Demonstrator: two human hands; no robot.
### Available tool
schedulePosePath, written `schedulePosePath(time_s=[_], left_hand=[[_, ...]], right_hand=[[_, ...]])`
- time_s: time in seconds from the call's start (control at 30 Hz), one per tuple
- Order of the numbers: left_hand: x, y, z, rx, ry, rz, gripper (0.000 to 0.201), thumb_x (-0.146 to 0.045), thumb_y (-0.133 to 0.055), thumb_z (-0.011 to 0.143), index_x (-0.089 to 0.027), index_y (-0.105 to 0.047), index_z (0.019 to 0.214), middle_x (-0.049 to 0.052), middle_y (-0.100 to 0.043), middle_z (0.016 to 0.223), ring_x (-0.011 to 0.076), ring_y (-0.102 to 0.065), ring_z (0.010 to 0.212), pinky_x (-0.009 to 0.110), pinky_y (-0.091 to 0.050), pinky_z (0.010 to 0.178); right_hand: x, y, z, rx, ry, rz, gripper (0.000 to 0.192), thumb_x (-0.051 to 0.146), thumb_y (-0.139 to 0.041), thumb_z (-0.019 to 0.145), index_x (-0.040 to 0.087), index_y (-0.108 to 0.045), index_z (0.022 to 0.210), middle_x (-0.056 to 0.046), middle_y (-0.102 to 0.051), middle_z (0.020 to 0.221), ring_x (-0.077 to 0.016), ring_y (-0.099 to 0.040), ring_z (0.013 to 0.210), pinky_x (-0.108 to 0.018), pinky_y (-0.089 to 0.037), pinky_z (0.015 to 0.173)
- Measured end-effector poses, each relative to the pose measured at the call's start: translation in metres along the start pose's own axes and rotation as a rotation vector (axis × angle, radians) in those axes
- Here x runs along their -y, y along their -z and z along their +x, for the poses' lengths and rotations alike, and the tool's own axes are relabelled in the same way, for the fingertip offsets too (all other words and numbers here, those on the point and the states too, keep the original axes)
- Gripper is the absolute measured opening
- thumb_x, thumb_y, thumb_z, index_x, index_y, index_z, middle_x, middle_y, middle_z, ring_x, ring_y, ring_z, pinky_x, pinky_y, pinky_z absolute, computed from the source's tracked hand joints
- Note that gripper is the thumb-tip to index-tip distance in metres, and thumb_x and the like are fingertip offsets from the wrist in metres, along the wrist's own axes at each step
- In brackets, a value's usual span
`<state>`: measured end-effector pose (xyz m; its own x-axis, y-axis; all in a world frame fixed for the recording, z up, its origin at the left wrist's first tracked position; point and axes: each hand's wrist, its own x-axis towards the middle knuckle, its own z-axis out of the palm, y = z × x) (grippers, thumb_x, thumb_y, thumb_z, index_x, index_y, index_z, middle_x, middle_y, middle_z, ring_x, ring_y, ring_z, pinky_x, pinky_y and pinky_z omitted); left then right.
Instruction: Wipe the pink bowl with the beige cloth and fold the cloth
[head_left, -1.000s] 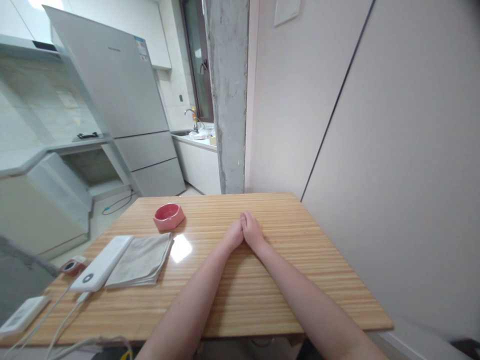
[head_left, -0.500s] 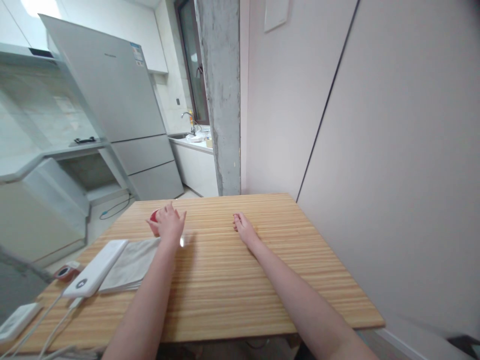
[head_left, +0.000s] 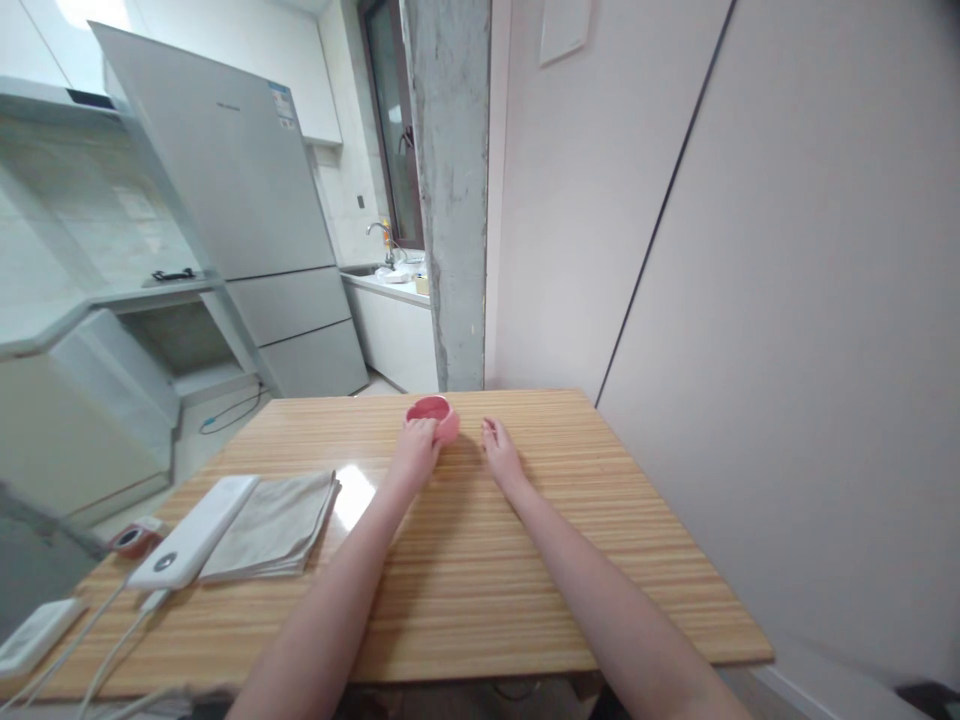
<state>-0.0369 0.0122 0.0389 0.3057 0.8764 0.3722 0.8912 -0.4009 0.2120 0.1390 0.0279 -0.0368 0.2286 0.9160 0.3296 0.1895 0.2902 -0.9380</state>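
head view | left hand (head_left: 417, 452) gripping the near side of a pink bowl (head_left: 435, 413), which sits near the far edge of the wooden table (head_left: 480, 590) | right hand (head_left: 500, 455) flat on the table just beside the bowl, fingers loosely together, holding nothing | folded cloth (head_left: 274, 525) and white power bank (head_left: 192, 533) lie well to the left

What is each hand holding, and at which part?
Left hand grips the pink dish at its near rim. Right hand holds nothing, resting on the table.
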Motion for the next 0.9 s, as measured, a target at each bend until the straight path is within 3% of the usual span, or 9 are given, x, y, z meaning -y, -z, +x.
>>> schedulePosePath(time_s=[0.1,0.2,0.5,0.6,0.67,0.7,0.77,0.83,0.9], left_hand=[[-0.038,-0.017,-0.002,0.047,-0.120,-0.060,0.011,-0.020,-0.049,0.085,-0.017,-0.058,0.090,0.011,-0.064,0.097,0.0254,-0.054,0.095,0.042,-0.038,0.093],[-0.052,-0.025,-0.006,0.088,-0.167,-0.102,0.011,-0.020,-0.050,0.085,-0.017,-0.059,0.091,0.011,-0.064,0.098,0.0250,-0.054,0.095,0.044,-0.036,0.095],[-0.051,-0.025,-0.010,0.144,-0.177,-0.130,0.010,-0.019,-0.055,0.082,-0.016,-0.061,0.089,0.011,-0.065,0.098,0.0251,-0.055,0.099,0.047,-0.034,0.102],[-0.046,-0.013,-0.013,0.134,-0.234,-0.225,0.024,-0.022,-0.056,0.081,-0.018,-0.062,0.104,0.013,-0.060,0.118,0.0260,-0.050,0.117,0.046,-0.032,0.107],[-0.028,0.006,-0.021,0.073,-0.231,-0.317,0.042,-0.027,-0.054,0.082,-0.020,-0.055,0.123,0.012,-0.047,0.138,0.0254,-0.038,0.132,0.043,-0.031,0.109],[-0.014,0.018,-0.027,0.038,-0.177,-0.337,0.048,-0.029,-0.050,0.084,-0.021,-0.048,0.131,0.012,-0.041,0.144,0.0244,-0.034,0.136,0.042,-0.031,0.109],[0.022,0.044,-0.045,-0.002,0.059,-0.292,0.048,-0.027,-0.036,0.088,-0.020,-0.042,0.135,0.011,-0.048,0.139,0.0217,-0.043,0.129,0.039,-0.037,0.105],[0.062,0.068,-0.068,0.037,0.396,-0.110,0.046,-0.018,-0.030,0.087,-0.015,-0.050,0.127,0.014,-0.059,0.125,0.0237,-0.055,0.116,0.039,-0.042,0.098],[0.096,0.086,-0.092,0.097,0.653,0.149,0.043,-0.015,-0.030,0.084,-0.012,-0.059,0.116,0.019,-0.062,0.116,0.0314,-0.058,0.108,0.043,-0.045,0.089]], right_hand=[[0.008,0.006,-0.001,-0.075,0.059,0.000,0.048,0.050,-0.037,0.089,0.018,-0.052,0.123,-0.014,-0.055,0.130,-0.0209,-0.051,0.120,-0.038,-0.039,0.103],[0.014,0.007,-0.002,-0.040,0.065,-0.005,0.046,0.048,-0.039,0.089,0.018,-0.057,0.120,-0.013,-0.057,0.128,-0.0212,-0.051,0.121,-0.038,-0.036,0.107],[0.007,0.004,-0.001,-0.021,0.020,-0.056,0.040,0.031,-0.045,0.083,0.016,-0.059,0.118,-0.012,-0.060,0.126,-0.0220,-0.054,0.117,-0.039,-0.038,0.105],[0.005,0.004,-0.001,-0.020,0.020,-0.053,0.040,0.028,-0.046,0.082,0.016,-0.058,0.118,-0.012,-0.061,0.123,-0.0214,-0.055,0.115,-0.038,-0.038,0.104],[0.003,0.004,-0.001,-0.018,0.011,-0.032,0.040,0.027,-0.046,0.082,0.016,-0.058,0.118,-0.011,-0.062,0.122,-0.0206,-0.057,0.113,-0.036,-0.040,0.103],[0.003,0.004,-0.001,-0.018,0.007,-0.023,0.040,0.027,-0.046,0.081,0.016,-0.059,0.117,-0.011,-0.063,0.121,-0.0202,-0.057,0.112,-0.035,-0.041,0.102],[0.002,0.003,-0.001,-0.020,0.009,-0.023,0.038,0.027,-0.047,0.081,0.017,-0.059,0.116,-0.010,-0.064,0.118,-0.0194,-0.058,0.110,-0.034,-0.042,0.100],[0.001,0.002,0.000,-0.025,0.020,-0.047,0.036,0.026,-0.046,0.082,0.017,-0.060,0.114,-0.009,-0.064,0.117,-0.0193,-0.058,0.110,-0.034,-0.042,0.100],[0.000,0.002,0.000,-0.028,0.026,-0.066,0.036,0.026,-0.045,0.083,0.017,-0.059,0.115,-0.010,-0.063,0.118,-0.0195,-0.057,0.111,-0.035,-0.041,0.101]])
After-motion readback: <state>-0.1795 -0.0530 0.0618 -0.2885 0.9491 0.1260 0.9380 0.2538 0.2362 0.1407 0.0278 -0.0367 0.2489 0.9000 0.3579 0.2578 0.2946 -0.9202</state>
